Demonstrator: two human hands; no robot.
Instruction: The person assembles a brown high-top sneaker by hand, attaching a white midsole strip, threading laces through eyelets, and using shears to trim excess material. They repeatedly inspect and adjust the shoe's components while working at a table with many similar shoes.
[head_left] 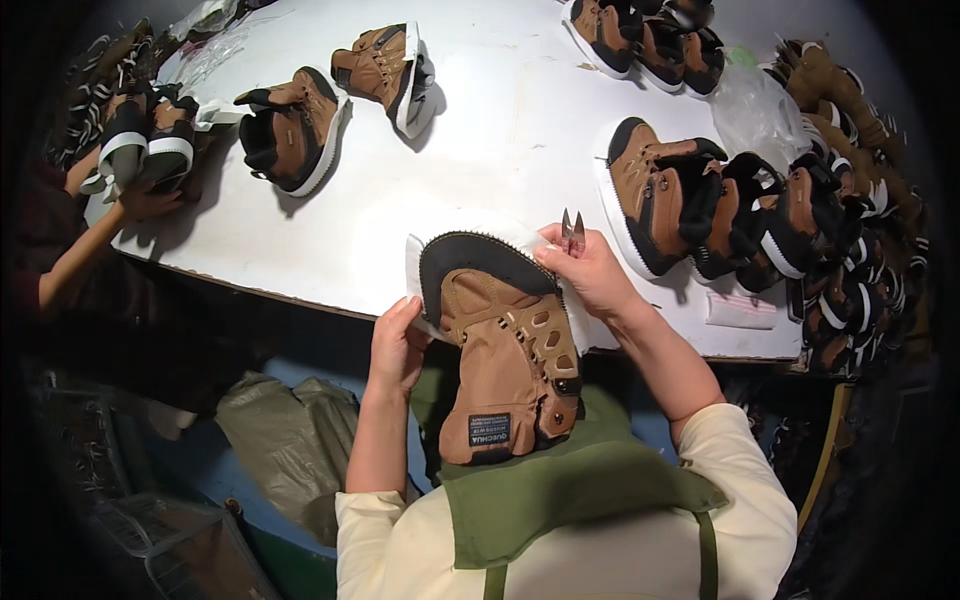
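In the head view, a brown and black shoe is held at the middle of the table's near edge, its toe over the tabletop and its ankle end against the green apron. Its long axis runs roughly from the apron toward the table's far edge, toe away from the person. The left hand pinches white material along the toe's left side; the right hand grips the toe's right side, thumb on top, its fingers also carrying small metal snips whose parted tips point toward the far edge. The shoe lies between both hands; the right one sits farther forward, nearer the toe's tip. Similar shoes line up toward the table's right edge
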